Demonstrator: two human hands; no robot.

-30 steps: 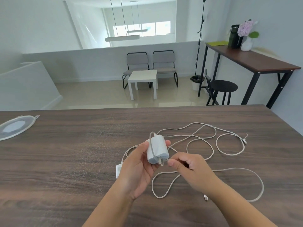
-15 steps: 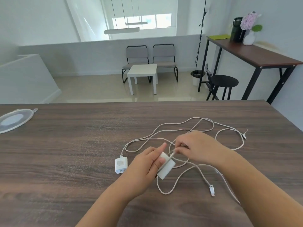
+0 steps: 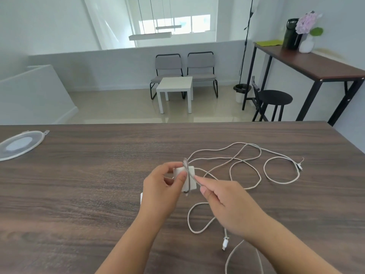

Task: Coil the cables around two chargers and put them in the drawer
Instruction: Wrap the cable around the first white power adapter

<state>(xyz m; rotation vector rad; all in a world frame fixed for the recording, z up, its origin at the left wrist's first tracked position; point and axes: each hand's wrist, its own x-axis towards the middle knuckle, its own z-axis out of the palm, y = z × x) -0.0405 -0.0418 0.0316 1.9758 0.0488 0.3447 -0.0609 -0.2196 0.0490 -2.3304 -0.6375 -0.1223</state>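
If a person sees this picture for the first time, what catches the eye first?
At the centre, the left hand holds a small white cube charger while the right hand pinches its thin white cable. The cable sprawls in loose loops to the right across the dark wooden table.

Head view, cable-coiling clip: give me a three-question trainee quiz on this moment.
1. True or false: the left hand holds the white charger above the table.
2. What does the right hand pinch? A) the cable B) the round lid C) nothing
3. Fill in: a loose cable plug lies near the ____ forearm.

Key: 1 true; 2 A; 3 right.
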